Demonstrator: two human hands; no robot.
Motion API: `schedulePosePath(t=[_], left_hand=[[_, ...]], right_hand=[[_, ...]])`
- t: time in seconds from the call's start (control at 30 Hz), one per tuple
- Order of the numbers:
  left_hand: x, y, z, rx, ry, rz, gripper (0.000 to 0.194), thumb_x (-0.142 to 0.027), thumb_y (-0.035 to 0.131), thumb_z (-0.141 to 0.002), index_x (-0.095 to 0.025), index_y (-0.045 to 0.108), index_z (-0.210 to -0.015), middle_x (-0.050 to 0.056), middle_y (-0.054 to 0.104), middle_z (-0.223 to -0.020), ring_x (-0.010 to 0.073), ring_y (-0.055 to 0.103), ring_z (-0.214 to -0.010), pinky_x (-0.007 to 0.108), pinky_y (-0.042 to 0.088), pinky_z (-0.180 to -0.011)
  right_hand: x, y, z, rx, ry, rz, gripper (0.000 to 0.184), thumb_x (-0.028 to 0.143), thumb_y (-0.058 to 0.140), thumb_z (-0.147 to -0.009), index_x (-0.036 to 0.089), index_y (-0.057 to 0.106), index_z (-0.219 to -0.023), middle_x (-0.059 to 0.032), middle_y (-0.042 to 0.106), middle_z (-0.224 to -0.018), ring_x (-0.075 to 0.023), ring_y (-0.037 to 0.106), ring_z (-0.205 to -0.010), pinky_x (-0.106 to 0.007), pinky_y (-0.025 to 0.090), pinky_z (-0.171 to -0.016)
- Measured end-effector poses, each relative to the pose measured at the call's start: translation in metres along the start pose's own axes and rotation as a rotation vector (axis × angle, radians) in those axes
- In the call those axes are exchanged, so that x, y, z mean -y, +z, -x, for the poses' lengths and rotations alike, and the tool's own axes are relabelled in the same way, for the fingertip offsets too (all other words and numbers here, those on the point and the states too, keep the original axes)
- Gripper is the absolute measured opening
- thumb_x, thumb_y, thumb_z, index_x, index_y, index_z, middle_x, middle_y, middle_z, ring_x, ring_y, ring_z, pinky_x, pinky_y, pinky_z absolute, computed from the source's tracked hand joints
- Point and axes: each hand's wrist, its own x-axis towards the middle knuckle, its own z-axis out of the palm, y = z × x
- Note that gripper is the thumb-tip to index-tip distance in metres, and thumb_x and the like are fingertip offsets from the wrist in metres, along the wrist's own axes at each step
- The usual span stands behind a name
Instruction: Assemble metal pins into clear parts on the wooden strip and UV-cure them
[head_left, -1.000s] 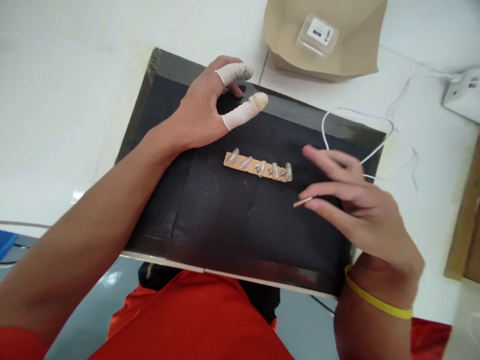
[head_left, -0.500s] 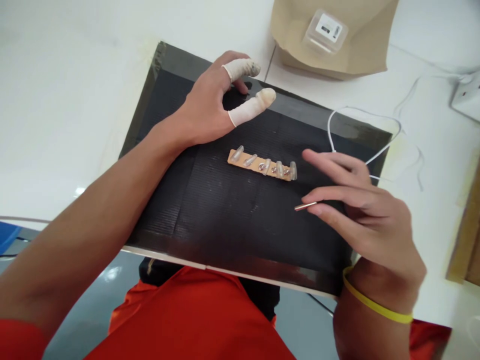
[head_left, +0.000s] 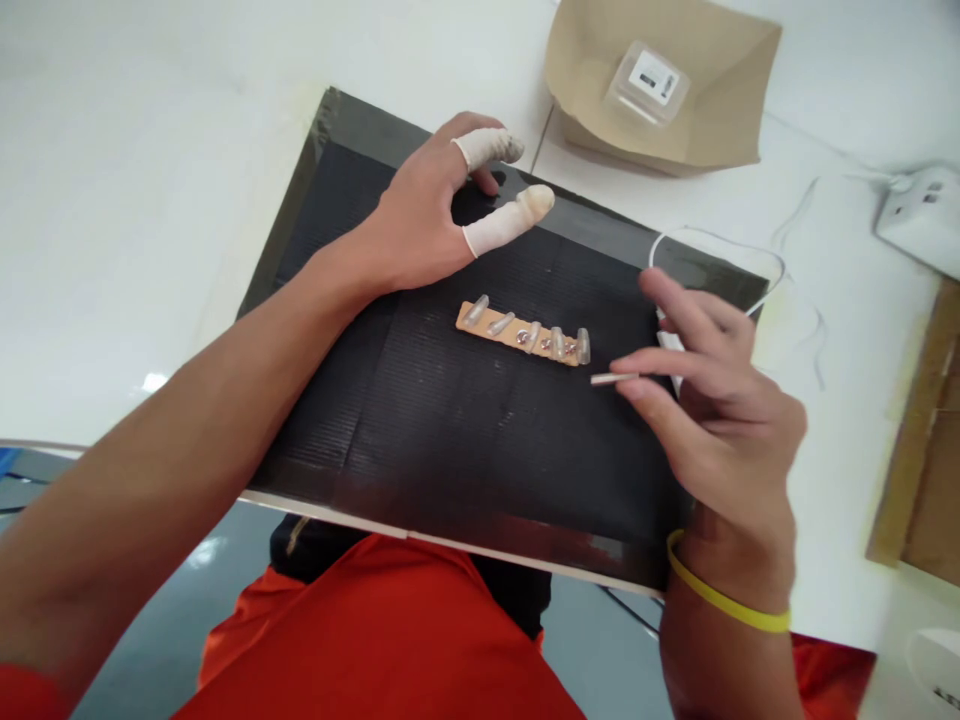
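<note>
A black ribbed mat (head_left: 420,430) lies on the white table in front of me. Near its middle sits a small tan strip (head_left: 523,333) carrying several clear capsule-like parts and tiny metal pieces. My left hand (head_left: 442,215) rests on the mat's far edge, thumb and forefinger in white finger cots, fingers loosely curled and apart, holding nothing. My right hand (head_left: 709,400) hovers just right of the strip, pinching a thin metal-tipped tool (head_left: 611,378) whose tip points at the strip's right end. A white cable (head_left: 712,240) runs from that hand.
A brown paper bag (head_left: 675,110) with a clear plastic box (head_left: 649,80) on it lies at the back. A white socket block (head_left: 919,205) sits at the far right, a wooden board (head_left: 919,480) at the right edge. My orange clothing (head_left: 390,640) is below.
My right hand has lifted slightly and moved the tool tip up toward the strip's right end. The left hand and the strip have stayed where they were.
</note>
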Motion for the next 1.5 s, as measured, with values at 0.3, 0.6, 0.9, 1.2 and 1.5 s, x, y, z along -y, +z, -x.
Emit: schedulePosePath(t=[0.3, 0.6, 0.9, 1.2, 1.5], left_hand=[[0.003, 0.001, -0.001, -0.024, -0.012, 0.050, 0.042, -0.061, 0.062, -0.095, -0.026, 0.065, -0.118, 0.008, 0.064, -0.130, 0.0189, 0.065, -0.095, 0.044, 0.053, -0.098], [0.001, 0.004, -0.005, -0.065, -0.067, 0.089, 0.050, -0.072, 0.062, -0.090, -0.027, 0.069, -0.110, 0.007, 0.066, -0.126, 0.0197, 0.063, -0.092, 0.045, 0.054, -0.093], [0.007, 0.005, -0.007, -0.153, -0.213, 0.178, 0.057, -0.072, 0.071, -0.083, -0.024, 0.071, -0.113, 0.007, 0.072, -0.116, 0.0217, 0.067, -0.093, 0.043, 0.056, -0.092], [-0.003, 0.000, 0.001, -0.167, -0.273, 0.285, 0.053, -0.059, 0.071, -0.090, -0.016, 0.072, -0.121, 0.010, 0.072, -0.112, 0.0240, 0.070, -0.099, 0.040, 0.053, -0.099], [0.006, -0.004, 0.001, -0.171, -0.345, 0.427, 0.060, -0.069, 0.065, -0.089, -0.017, 0.073, -0.118, 0.010, 0.076, -0.115, 0.0233, 0.071, -0.105, 0.036, 0.050, -0.100]], right_hand=[[-0.005, -0.001, 0.000, 0.169, 0.003, -0.098, 0.010, 0.026, 0.071, -0.094, 0.035, 0.077, -0.095, 0.0056, 0.059, -0.154, -0.0320, 0.053, -0.142, -0.063, 0.046, -0.115], [-0.004, 0.014, -0.006, -0.039, -0.034, 0.034, 0.012, 0.025, 0.071, -0.095, 0.034, 0.077, -0.101, 0.0023, 0.061, -0.153, -0.0285, 0.054, -0.137, -0.062, 0.043, -0.116], [-0.014, 0.007, -0.007, -0.224, -0.003, 0.057, 0.009, 0.031, 0.070, -0.096, 0.032, 0.076, -0.102, -0.0012, 0.068, -0.145, -0.0306, 0.058, -0.135, -0.064, 0.043, -0.115], [0.010, 0.010, -0.011, 0.003, -0.055, 0.025, 0.011, 0.025, 0.069, -0.097, 0.031, 0.078, -0.100, 0.0015, 0.067, -0.146, -0.0266, 0.057, -0.133, -0.056, 0.048, -0.113], [0.008, 0.025, -0.015, 0.005, -0.141, 0.000, 0.012, 0.023, 0.070, -0.097, 0.031, 0.078, -0.101, 0.0000, 0.069, -0.143, -0.0243, 0.059, -0.128, -0.048, 0.051, -0.109]])
